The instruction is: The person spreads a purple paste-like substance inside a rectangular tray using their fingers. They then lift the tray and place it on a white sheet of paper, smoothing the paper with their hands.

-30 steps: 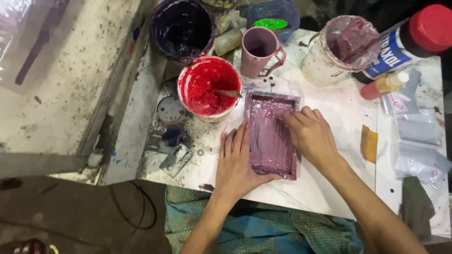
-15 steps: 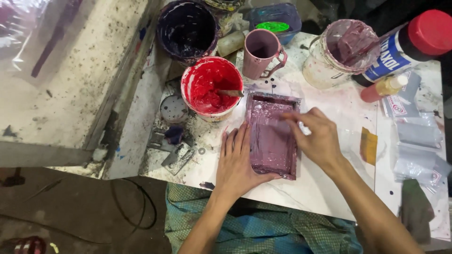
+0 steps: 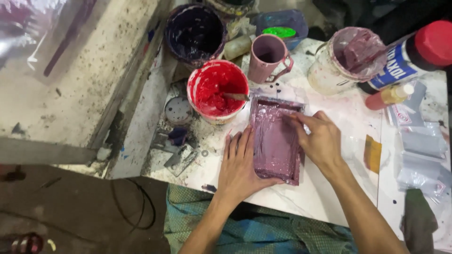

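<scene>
My left hand [image 3: 240, 167] lay open and flat against the mauve paint-filled bag [image 3: 275, 138]. My right hand [image 3: 320, 141] pinched its right edge, fingers curled.

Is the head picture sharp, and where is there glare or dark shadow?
In the head view, the left hand and right hand on the mauve tray are fairly sharp; glare washes out the plastic sheet top left; the floor bottom left lies in dark shadow.
</scene>
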